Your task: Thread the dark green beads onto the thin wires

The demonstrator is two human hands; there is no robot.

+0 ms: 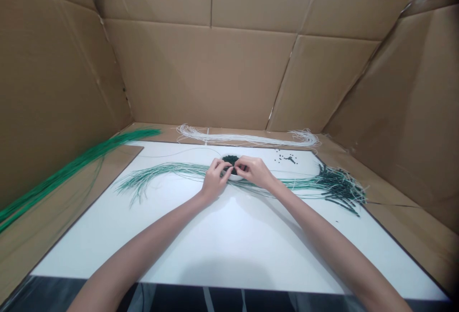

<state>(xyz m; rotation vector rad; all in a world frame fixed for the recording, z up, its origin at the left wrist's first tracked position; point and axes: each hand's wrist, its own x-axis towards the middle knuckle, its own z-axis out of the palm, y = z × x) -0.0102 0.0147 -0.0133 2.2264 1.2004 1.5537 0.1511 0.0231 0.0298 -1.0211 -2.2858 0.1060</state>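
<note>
Along the left side, a cardboard wall (53, 87) rises beside a long green bundle (71, 173), which slants across the brown cardboard floor (36, 235) and looks blurred. To its right, a white board (179, 240) carries a fan of thin green-and-white strands (161, 172), spread loosely at their left ends and running across the board beneath both hands.

Near the middle of the board's far side, the left hand (215, 180) reaches forward, its fingers (218, 166) curled and bent in against the left side of a small white bowl (233, 176). Dark green beads (229, 160) are heaped in the bowl. The right hand (254, 172) comes in from the other side, with its fingers (242, 163) closed together over the bowl's right side. The fingertips of both hands almost meet above the beads, but whether they pinch a bead or a strand is too small to tell.

Behind the board, a long hank of white cords (247, 138) lies on the cardboard. Farther right, a few loose beads (285, 158) sit on the board near its far edge. At the right end, the strands gather into a dark, beaded tangle (339, 187) that reaches the board's edge.
</note>
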